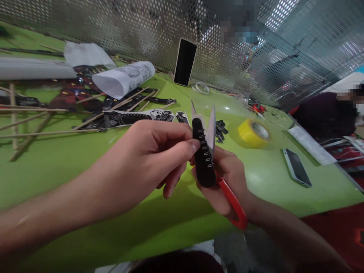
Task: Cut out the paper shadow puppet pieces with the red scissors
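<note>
Between the thumb and fingers of my left hand is a black paper cutout, a long rounded strip with a row of small white loops printed along it. My right hand is wrapped round a pair of red-handled scissors. Their two blades point away from me and stand apart, with the cutout in front of them, so part of the blades is hidden. On the table behind my hands lie a printed black-and-white paper strip and a small heap of black cut pieces.
A roll of yellow tape and a phone lie to the right on the green table. Another phone leans against the perforated metal screen. Wooden sticks and a rolled print fill the left. A person sits far right.
</note>
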A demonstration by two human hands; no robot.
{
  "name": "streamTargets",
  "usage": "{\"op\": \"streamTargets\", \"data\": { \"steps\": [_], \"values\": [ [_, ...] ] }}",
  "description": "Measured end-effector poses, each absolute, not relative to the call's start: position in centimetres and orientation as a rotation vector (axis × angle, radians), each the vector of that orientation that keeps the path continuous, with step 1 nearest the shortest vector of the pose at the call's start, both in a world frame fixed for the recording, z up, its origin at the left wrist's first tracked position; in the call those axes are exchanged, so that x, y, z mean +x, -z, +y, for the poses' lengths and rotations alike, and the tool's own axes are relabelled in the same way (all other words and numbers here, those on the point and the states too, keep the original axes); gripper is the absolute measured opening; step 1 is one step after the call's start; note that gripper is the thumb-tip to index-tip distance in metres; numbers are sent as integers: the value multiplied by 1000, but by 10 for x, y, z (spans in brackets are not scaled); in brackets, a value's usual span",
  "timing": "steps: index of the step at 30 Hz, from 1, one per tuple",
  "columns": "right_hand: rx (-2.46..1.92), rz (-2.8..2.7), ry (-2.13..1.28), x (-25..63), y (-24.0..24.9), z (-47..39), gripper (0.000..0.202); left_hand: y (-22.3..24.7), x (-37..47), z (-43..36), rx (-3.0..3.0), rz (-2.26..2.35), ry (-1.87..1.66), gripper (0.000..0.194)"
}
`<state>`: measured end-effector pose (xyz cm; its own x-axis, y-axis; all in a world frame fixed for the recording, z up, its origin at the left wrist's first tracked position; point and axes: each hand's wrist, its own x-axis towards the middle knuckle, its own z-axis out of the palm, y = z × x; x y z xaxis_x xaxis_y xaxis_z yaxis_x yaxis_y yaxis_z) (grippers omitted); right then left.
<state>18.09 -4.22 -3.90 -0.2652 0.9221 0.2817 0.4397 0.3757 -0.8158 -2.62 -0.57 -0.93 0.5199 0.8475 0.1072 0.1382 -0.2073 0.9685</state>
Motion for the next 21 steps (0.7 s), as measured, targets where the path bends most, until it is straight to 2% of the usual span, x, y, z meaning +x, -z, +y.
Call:
{"op": "streamTargets", "data": {
  "steps": [21],
  "values": [
    [-1278, -1808, -723, 180, 39, -43, 21, 10, -24, -10, 1589, 770, -824, 38]
  ]
}}
